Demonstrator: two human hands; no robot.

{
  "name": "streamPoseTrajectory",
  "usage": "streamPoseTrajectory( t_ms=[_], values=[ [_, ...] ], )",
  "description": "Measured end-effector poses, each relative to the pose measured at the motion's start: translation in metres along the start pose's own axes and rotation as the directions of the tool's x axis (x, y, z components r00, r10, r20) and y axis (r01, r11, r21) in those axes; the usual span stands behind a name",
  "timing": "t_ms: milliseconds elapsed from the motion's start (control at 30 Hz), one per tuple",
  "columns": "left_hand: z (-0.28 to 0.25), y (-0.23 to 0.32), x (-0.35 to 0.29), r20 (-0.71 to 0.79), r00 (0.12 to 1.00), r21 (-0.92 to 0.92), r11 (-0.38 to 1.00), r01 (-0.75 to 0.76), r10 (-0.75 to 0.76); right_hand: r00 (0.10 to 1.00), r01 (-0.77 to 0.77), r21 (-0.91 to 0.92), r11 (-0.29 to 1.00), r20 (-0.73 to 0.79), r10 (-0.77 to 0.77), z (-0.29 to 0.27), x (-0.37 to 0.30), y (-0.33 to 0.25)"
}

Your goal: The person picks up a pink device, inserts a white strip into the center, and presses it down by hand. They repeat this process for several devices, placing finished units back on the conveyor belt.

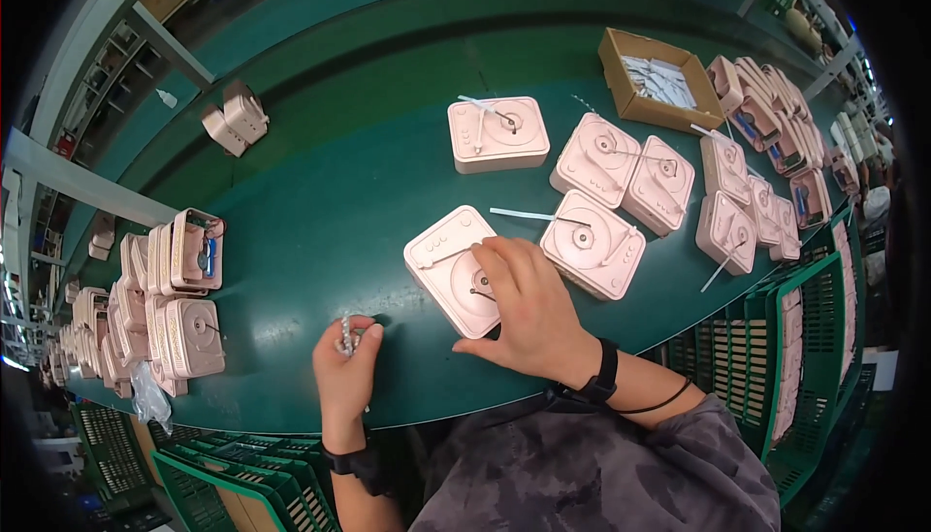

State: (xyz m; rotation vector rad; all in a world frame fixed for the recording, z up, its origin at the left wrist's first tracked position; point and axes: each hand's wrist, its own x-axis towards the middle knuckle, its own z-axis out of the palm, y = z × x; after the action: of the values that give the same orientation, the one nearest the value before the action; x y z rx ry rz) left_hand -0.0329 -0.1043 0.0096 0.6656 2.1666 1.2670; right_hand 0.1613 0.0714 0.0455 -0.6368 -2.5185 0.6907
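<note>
A pale pink box shaped like a small record player (448, 258) lies tilted on the green table in front of me. My right hand (533, 314) grips its right side, fingers curled over the disc and thumb at the lower corner. Part of the disc is hidden under the fingers. My left hand (347, 362) is closed beside the box, pinching a small silvery-white bundle (346, 336) whose kind I cannot make out. Just right of my right hand lies another pink record-player box (593, 241), with a white strip (522, 213) at its upper left.
More pink boxes (498, 134) lie farther back and to the right. A cardboard box (621, 86) of white slips stands at the back right. Stacked pink casings (192, 338) and a clear plastic bag (150, 396) line the left. Green crates (819, 357) flank the near edge.
</note>
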Motion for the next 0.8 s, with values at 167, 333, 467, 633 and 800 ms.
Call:
streamPoseTrajectory(
  t_ms=[167,333,467,633,800],
  values=[
    [0.02,0.016,-0.012,0.051,0.997,-0.386,0.92,0.065,-0.049,0.997,0.041,0.026,0.999,-0.074,-0.039,0.008,-0.007,0.001],
    [0.046,0.023,-0.006,0.069,0.997,-0.422,0.907,0.011,0.019,0.995,0.015,0.014,1.0,-0.102,-0.013,0.008,-0.019,0.003],
    [0.046,0.02,-0.005,0.089,0.993,-0.493,0.862,0.116,-0.083,0.992,-0.038,0.011,0.999,-0.123,0.039,0.01,-0.014,0.011],
    [0.043,0.022,-0.01,0.123,0.977,-0.583,0.785,0.211,-0.172,1.0,-0.022,-0.046,0.999,-0.002,0.022,0.008,-0.007,0.001],
    [0.031,0.032,-0.02,0.194,0.975,-0.564,0.8,0.203,-0.11,0.999,0.03,-0.001,1.0,0.032,-0.03,0.005,-0.013,0.006]
  ],
)
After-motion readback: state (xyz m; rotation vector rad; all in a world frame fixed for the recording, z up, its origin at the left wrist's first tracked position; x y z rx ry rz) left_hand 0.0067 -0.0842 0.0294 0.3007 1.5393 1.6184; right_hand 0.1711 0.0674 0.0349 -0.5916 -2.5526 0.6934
